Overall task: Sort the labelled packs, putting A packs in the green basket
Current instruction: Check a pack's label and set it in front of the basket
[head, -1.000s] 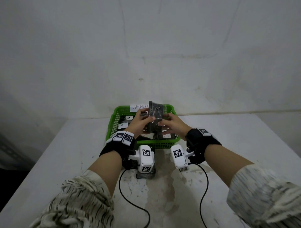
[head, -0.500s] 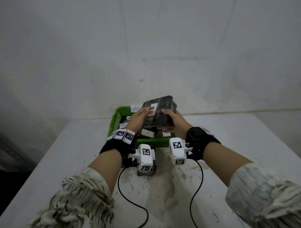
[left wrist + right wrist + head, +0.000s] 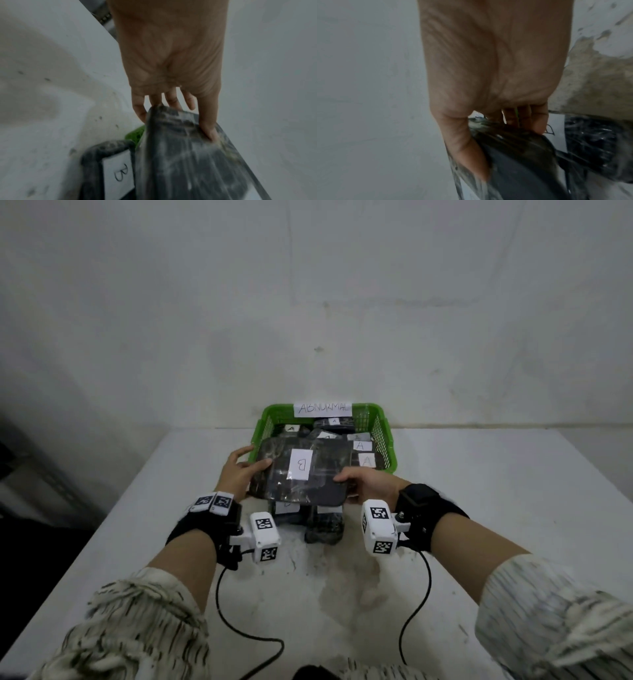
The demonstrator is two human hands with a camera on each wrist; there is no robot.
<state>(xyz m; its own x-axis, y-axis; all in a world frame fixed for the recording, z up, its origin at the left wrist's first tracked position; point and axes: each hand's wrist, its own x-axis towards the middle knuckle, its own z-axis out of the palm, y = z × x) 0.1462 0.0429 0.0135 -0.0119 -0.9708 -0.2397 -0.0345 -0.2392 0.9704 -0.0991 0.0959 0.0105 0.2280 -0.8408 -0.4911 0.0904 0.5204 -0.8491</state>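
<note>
Counter (image 3: 479, 491): white, stained in the middle.
Basket (image 3: 388, 440): green, at the far edge, tagged ABNORMAL, filled with dark A packs (image 3: 367, 461).
B pack (image 3: 301, 474): dark, plastic-wrapped, held level just before the basket, above other packs (image 3: 323, 529) on the counter.
Left hand (image 3: 238, 474): thumb on top, fingers (image 3: 139, 108) under its left edge.
Right hand (image 3: 368, 482): fingers (image 3: 537, 121) curled round its right edge.

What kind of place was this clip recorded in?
Probably a bare workroom or storage corner set up for sorting, not a home. A stained white table stands against a plain scuffed wall, with a green basket tagged ABNORMAL and dark wrapped packs lettered A or B.
</note>
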